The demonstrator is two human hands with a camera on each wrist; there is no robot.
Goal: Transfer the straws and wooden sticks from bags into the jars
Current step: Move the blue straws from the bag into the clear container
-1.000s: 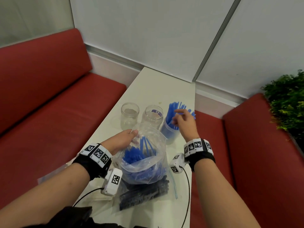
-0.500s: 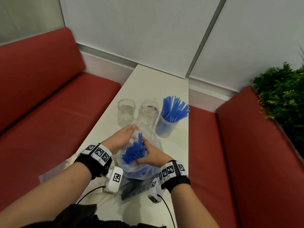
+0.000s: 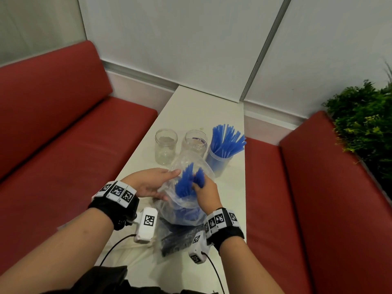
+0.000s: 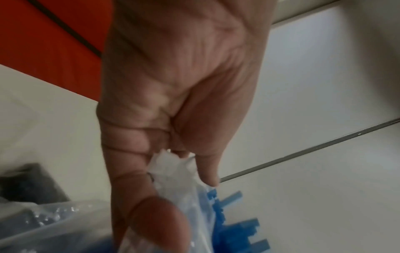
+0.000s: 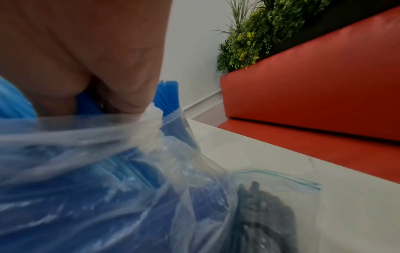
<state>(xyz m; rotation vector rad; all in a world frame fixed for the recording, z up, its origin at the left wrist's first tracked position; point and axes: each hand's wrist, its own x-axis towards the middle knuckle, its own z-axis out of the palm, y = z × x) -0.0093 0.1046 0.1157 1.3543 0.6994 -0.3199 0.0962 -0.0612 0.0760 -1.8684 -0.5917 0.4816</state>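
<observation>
Blue straws (image 3: 187, 183): light, bendy, slippery; I grab them mid-bunch.
Right hand (image 3: 204, 193): fingers pinching the bunch.
Left hand (image 3: 148, 183): fingers pinching the soft bag (image 3: 191, 164) open.

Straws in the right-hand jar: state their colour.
Blue, clearest in the head view: the straws fan out of the jar.

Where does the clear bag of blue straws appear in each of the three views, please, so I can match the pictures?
Head: the clear bag of blue straws sits at lower centre, between the left hand and right hand.
Left wrist: its edge is pinched in the fingers, bottom centre.
Right wrist: it fills the lower left.
Shared landmark: the white table.
</observation>
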